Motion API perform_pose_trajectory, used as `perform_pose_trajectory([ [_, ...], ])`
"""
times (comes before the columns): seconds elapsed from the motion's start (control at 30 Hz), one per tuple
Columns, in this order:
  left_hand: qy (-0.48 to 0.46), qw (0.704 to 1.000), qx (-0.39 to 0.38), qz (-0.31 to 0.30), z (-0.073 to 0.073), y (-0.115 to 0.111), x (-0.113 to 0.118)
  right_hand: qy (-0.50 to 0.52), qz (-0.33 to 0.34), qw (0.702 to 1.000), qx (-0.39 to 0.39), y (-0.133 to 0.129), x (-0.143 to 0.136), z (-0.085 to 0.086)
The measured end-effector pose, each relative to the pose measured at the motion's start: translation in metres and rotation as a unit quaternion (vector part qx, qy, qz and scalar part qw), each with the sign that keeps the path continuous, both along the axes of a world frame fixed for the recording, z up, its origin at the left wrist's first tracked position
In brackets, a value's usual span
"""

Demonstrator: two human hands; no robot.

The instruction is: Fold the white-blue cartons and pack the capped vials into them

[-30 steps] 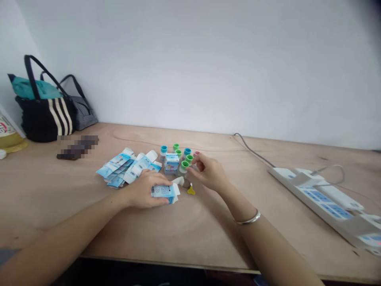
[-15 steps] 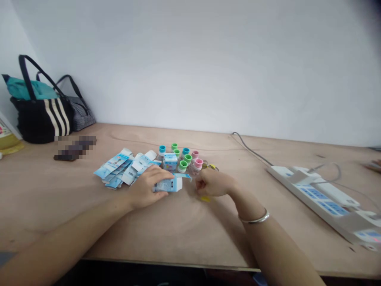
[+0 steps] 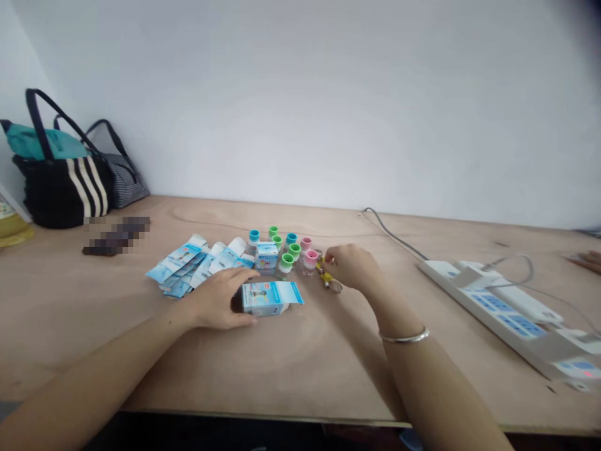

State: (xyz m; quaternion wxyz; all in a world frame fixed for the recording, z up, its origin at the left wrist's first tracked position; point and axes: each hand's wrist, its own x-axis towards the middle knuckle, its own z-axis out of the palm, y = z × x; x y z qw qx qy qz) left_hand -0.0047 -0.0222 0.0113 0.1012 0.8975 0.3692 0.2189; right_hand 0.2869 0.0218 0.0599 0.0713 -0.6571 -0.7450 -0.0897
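Note:
A blue-and-white cardboard box [image 3: 263,297] lies on its side on the table, its end flap open toward the right. My left hand [image 3: 218,299] grips the left end of this box, thumb along the front and fingers behind. Right of the bottles, my right hand [image 3: 354,268] has its fingertips pinched at a small yellow item [image 3: 323,274] with metal round parts; its kind is unclear. Several clear bottles with green, blue and pink tops, such as a pink-topped bottle [image 3: 310,260], stand behind the box. A small upright box [image 3: 267,257] stands among them.
Flattened boxes [image 3: 181,266] lie piled at left. A black striped bag [image 3: 66,188] and a blurred-out dark object [image 3: 115,238] are farther left. A white power strip [image 3: 498,313] with cables lies at right. Another person's hand [image 3: 589,260] shows at the right edge.
My right hand has moved up and right, away from the box flap to the yellow item. The box in my left hand has turned, showing its printed face, and its flap points right.

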Motion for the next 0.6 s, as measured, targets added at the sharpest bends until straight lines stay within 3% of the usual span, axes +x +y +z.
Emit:
perform_pose_trajectory([
  [0.07, 0.023, 1.000, -0.017, 0.012, 0.002, 0.001, -0.003, 0.086, 0.046, 0.992, 0.085, -0.006, -0.005, 0.001],
  [0.17, 0.061, 0.998, -0.004, 0.025, 0.006, 0.001, -0.004, 0.202, 0.186, 0.944, 0.182, -0.020, -0.023, -0.003],
  [0.23, 0.079, 0.996, 0.013, 0.038, 0.008, 0.001, -0.004, 0.223, 0.296, 0.912, 0.176, -0.029, -0.040, -0.009],
  [0.33, 0.093, 0.994, 0.012, 0.052, 0.009, 0.002, -0.005, 0.211, 0.424, 0.876, 0.093, -0.036, -0.060, -0.021],
  [0.4, 0.098, 0.994, 0.006, 0.056, 0.008, 0.003, -0.006, 0.196, 0.453, 0.868, 0.052, -0.037, -0.067, -0.029],
  [0.6, 0.047, 0.998, 0.023, 0.039, 0.006, 0.005, -0.006, 0.170, 0.416, 0.892, 0.037, -0.035, -0.061, -0.034],
])
